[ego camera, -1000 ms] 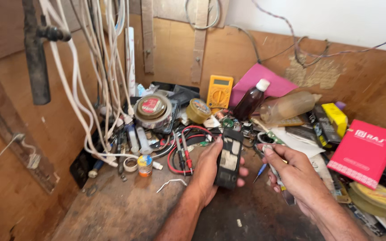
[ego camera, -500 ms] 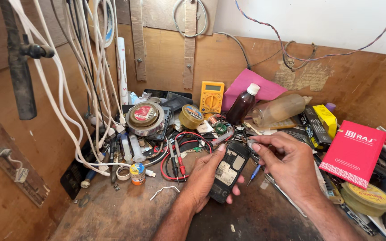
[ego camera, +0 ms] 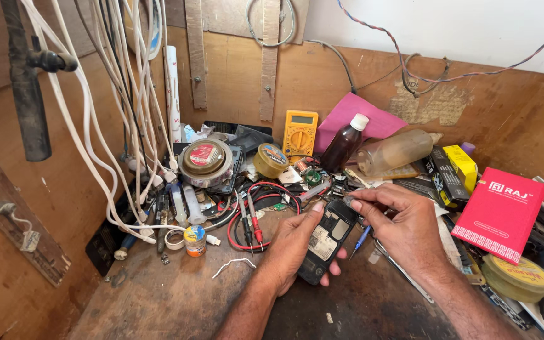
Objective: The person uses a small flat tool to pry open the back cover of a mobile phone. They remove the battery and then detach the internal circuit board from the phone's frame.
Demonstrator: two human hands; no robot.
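Observation:
My left hand (ego camera: 294,249) cradles a small black opened phone (ego camera: 327,239) with its back cover off, thumb along its left edge. My right hand (ego camera: 404,230) pinches the phone's top end with thumb and forefinger near the upper right corner. A blue-handled tool (ego camera: 361,239) pokes out under my right hand; I cannot tell whether the hand holds it. The phone hovers just above the dark wooden bench (ego camera: 171,296).
A yellow multimeter (ego camera: 300,132) leans on the back board with red and black probe leads (ego camera: 250,220). A brown bottle (ego camera: 344,143), a clear bottle (ego camera: 398,151), tape rolls (ego camera: 206,160), a red box (ego camera: 502,211) and hanging white cables (ego camera: 127,126) crowd around.
The view has shifted slightly. My right hand has moved onto the top of the phone, and my left hand has tilted the phone to the right.

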